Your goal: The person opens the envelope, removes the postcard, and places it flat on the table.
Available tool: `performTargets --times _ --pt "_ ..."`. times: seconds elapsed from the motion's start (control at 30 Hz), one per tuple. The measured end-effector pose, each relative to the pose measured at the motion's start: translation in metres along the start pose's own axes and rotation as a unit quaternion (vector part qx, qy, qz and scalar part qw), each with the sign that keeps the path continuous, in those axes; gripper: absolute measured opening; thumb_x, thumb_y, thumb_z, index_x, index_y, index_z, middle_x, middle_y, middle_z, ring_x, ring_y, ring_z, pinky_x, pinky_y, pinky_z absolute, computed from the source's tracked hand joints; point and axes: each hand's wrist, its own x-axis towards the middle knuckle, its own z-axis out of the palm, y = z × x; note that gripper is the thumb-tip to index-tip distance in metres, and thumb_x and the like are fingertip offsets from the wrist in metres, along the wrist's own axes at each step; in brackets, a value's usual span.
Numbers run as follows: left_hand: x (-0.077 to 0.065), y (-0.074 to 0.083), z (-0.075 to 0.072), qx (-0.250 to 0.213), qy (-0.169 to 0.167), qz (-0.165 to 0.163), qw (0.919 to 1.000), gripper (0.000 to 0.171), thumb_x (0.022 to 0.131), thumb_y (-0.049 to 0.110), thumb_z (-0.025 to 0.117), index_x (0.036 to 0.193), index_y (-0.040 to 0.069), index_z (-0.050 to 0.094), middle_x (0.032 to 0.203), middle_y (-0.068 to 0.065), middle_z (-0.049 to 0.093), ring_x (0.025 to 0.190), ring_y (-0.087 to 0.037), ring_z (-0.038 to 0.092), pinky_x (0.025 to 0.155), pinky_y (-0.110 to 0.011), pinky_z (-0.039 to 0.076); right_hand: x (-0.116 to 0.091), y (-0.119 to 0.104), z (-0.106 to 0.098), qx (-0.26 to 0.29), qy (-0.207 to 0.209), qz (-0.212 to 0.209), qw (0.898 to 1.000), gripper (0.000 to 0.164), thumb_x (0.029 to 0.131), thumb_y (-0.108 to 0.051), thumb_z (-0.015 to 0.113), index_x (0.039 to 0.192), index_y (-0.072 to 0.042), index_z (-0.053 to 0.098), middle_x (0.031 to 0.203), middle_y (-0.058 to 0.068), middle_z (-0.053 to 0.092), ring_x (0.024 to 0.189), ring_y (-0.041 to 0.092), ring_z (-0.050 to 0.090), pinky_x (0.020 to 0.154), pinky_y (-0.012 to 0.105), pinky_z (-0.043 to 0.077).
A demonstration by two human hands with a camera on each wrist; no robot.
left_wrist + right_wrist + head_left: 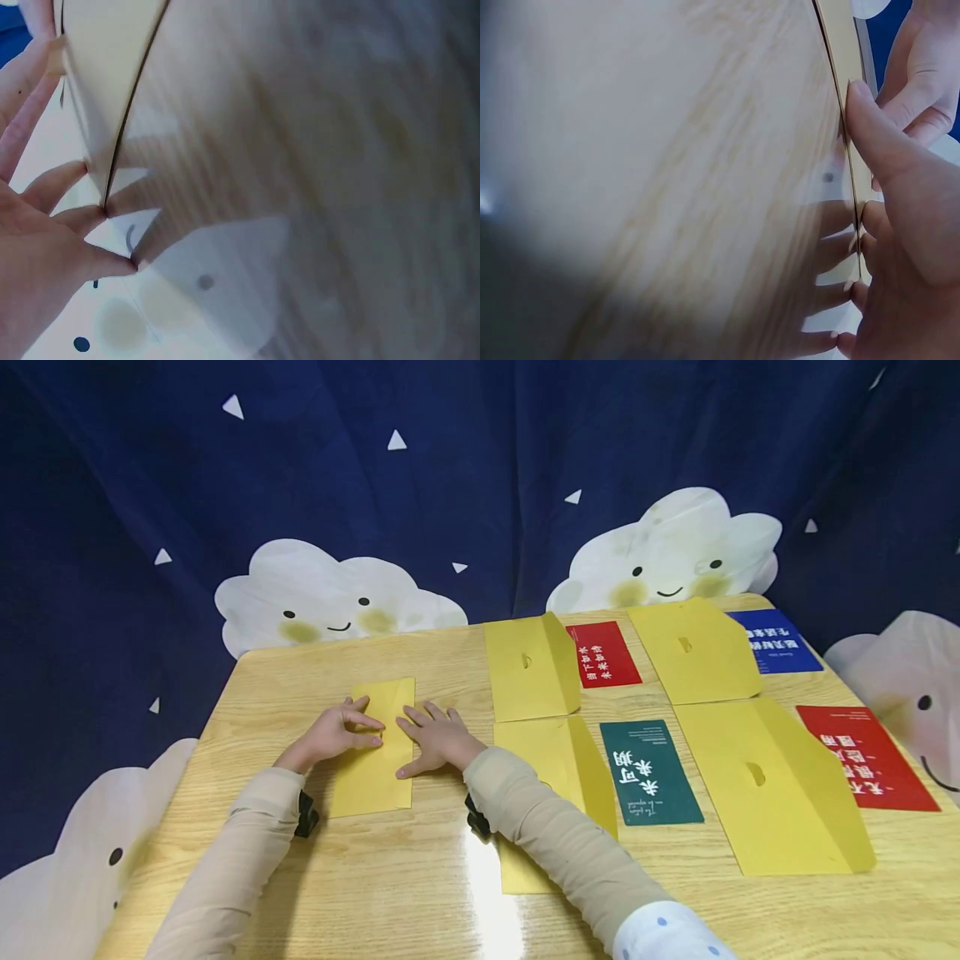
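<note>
A yellow paper envelope point(371, 789) lies on the left part of the table, its flap folded over. My left hand point(337, 733) reaches in from its left side; thumb and index finger pinch a small tab point(56, 56) at the flap. The other left fingers touch the envelope's edge in the left wrist view. My right hand point(438, 742) rests on the envelope's right edge with fingers spread. In the right wrist view its thumb point(866, 112) lies along that edge, and the left hand point(922, 75) shows just beyond.
To the right lie more yellow envelopes point(517, 647) with their flaps unfolded. Beside them are red point(622, 664), green point(675, 768) and blue point(787, 652) cards with white writing. My right forearm passes over one envelope. A dark blue cloud-print curtain point(480, 485) hangs behind the wooden table point(390, 893).
</note>
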Motion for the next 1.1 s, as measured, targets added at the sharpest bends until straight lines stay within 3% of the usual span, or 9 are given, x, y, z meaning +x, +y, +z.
performTargets --times 0.2,0.43,0.63,0.77,0.97,1.1 --pt "0.000 -0.001 -0.005 -0.009 -0.013 -0.004 0.9999 0.030 0.077 0.017 0.073 0.102 0.001 0.069 0.143 -0.029 0.018 0.132 -0.047 -0.004 0.099 -0.064 -0.001 0.001 -0.001 -0.003 0.017 0.012 -0.006 1.000 0.093 0.074 -0.069 0.053 0.147 -0.026 0.014 0.152 -0.006 0.003 0.138 0.022 0.000 0.106 0.052 0.008" --pt "-0.001 -0.001 -0.004 -0.010 -0.007 -0.022 0.9997 0.033 0.076 0.018 0.073 0.103 -0.001 0.068 0.143 -0.028 0.019 0.132 -0.046 -0.002 0.101 -0.062 0.000 0.006 -0.012 -0.004 0.038 0.064 0.014 0.997 0.091 0.072 -0.073 0.051 0.144 -0.022 0.028 0.150 0.002 0.020 0.135 0.031 0.016 0.100 0.060 0.019" --pt "0.000 0.000 -0.003 -0.021 -0.005 -0.018 0.9996 0.033 0.075 0.016 0.074 0.102 -0.003 0.068 0.142 -0.028 0.021 0.132 -0.047 0.000 0.100 -0.063 -0.001 0.006 -0.025 -0.004 0.032 0.081 0.047 0.995 0.097 0.068 -0.078 0.048 0.147 -0.030 0.017 0.150 0.007 0.014 0.133 0.036 0.018 0.097 0.060 0.023" --pt "0.003 -0.002 -0.003 -0.022 -0.007 -0.012 0.9997 0.032 0.075 0.016 0.074 0.101 -0.002 0.068 0.142 -0.028 0.022 0.132 -0.047 0.000 0.100 -0.063 -0.001 0.008 -0.026 -0.002 0.032 0.098 0.055 0.993 0.092 0.070 -0.076 0.050 0.145 -0.035 0.017 0.150 0.009 0.014 0.131 0.037 0.022 0.095 0.060 0.025" --pt "0.001 -0.001 -0.006 -0.025 -0.012 -0.017 0.9995 0.031 0.076 0.016 0.073 0.101 -0.002 0.069 0.143 -0.027 0.021 0.133 -0.046 -0.002 0.100 -0.063 -0.001 0.008 -0.028 -0.005 0.040 0.100 0.046 0.993 0.085 0.074 -0.069 0.054 0.145 -0.031 0.025 0.149 0.009 0.014 0.129 0.035 0.027 0.093 0.056 0.031" --pt "0.000 -0.002 -0.005 -0.028 -0.013 -0.020 0.9993 0.032 0.075 0.018 0.074 0.101 0.000 0.069 0.143 -0.027 0.020 0.133 -0.045 -0.002 0.100 -0.063 -0.003 0.007 -0.026 -0.007 0.042 0.089 0.040 0.994 0.086 0.075 -0.068 0.053 0.145 -0.029 0.022 0.150 0.010 0.013 0.130 0.033 0.028 0.095 0.051 0.033"
